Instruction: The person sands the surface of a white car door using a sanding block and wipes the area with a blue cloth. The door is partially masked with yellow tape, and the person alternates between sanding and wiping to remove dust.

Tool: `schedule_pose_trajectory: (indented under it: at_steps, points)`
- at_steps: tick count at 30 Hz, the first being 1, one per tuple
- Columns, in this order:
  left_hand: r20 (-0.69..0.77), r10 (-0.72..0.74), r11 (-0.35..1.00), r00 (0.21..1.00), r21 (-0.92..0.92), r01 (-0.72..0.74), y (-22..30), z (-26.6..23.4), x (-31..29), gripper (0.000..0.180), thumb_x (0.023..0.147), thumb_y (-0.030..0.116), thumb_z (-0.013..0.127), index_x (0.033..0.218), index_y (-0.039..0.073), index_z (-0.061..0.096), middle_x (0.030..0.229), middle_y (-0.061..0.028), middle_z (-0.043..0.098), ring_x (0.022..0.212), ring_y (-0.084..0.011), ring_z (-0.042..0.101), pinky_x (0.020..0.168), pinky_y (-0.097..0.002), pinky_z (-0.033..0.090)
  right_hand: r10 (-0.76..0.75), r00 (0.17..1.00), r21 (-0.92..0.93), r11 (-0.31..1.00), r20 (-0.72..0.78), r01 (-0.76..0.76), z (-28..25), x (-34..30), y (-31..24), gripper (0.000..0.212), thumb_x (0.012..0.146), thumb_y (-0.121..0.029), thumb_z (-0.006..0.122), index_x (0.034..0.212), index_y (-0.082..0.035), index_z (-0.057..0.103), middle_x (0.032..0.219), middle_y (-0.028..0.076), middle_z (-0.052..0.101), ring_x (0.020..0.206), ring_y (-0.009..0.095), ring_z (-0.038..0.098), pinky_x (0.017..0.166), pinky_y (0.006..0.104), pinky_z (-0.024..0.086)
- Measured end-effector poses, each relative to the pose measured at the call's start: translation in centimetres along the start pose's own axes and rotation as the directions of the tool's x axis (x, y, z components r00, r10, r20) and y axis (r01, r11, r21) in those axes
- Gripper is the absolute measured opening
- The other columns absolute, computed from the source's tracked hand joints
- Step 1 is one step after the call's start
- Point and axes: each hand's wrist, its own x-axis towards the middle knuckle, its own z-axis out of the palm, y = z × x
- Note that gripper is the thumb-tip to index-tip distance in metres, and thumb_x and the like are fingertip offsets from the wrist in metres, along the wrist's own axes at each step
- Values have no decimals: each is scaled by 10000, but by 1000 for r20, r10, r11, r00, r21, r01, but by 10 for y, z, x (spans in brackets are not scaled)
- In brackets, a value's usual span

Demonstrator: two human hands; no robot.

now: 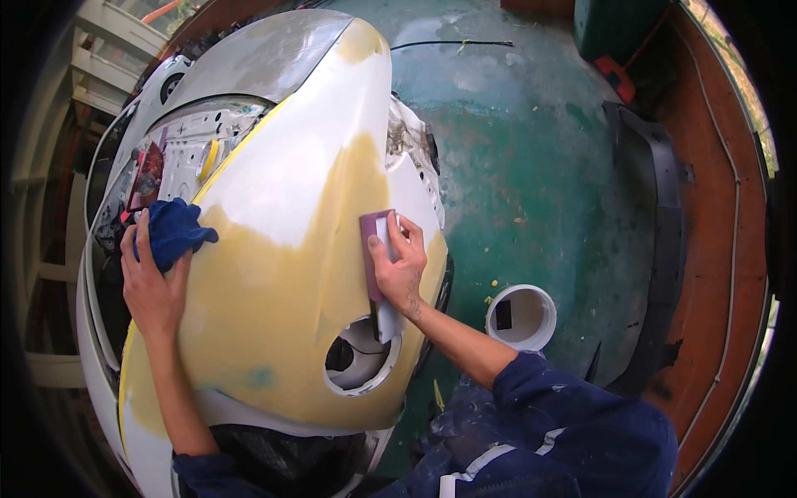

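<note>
A curved car body panel point(274, 290), white with broad yellowish patches, fills the middle. My left hand point(158, 292) is at its left edge, fingers closed on a bunched dark blue cloth point(176, 234). On the panel's right side, my right hand point(402, 270) grips a long sanding block point(373, 266) with a purple face and a pale body, its length running toward me. The block's lower end reaches the rim of a round opening point(362, 386) in the panel. Whether its purple face lies fully flat on the surface I cannot tell.
Left of the panel, a yellow roll-like object point(207, 159) and a red lamp piece point(148, 176) lie in the car's opening. A white bucket point(541, 319) stands on the green floor point(531, 191). Farther right, a black bumper point(660, 232) leans along the red-brown wall point(714, 274).
</note>
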Motion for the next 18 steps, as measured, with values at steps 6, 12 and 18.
schedule_pose_trajectory:
  at_steps: [6, 12, 18]
  points:
    - [-40, 36, 999, 999, 11, -35, -2, 8, -1, 793, 888, 307, 809, 1591, 202, 458, 1474, -178, 542, 1285, -457, 585, 994, -527, 542, -88, 992, 33, 996, 96, 85, -17, -18, 16, 544, 902, -169, 803, 1374, 69, 675, 1374, 251, 589, 1227, 357, 612, 1025, 415, 501]
    - [-11, 6, 1000, 1000, -26, -6, 5, 8, 2, 788, 888, 311, 805, 1590, 206, 462, 1480, -168, 541, 1284, -457, 585, 990, -527, 542, 75, 997, -14, 997, -20, -75, -7, -3, 12, 541, 932, -216, 787, 1387, 54, 673, 1328, 278, 599, 1225, 398, 604, 1044, 432, 493]
    - [-22, 11, 1000, 1000, -5, -11, 0, 1, -2, 790, 891, 313, 802, 1593, 209, 454, 1477, -165, 543, 1282, -448, 589, 987, -526, 543, -21, 997, -23, 999, 69, 23, -16, -46, 21, 531, 941, -204, 775, 1384, 68, 669, 1395, 285, 576, 1279, 413, 585, 1074, 453, 481]
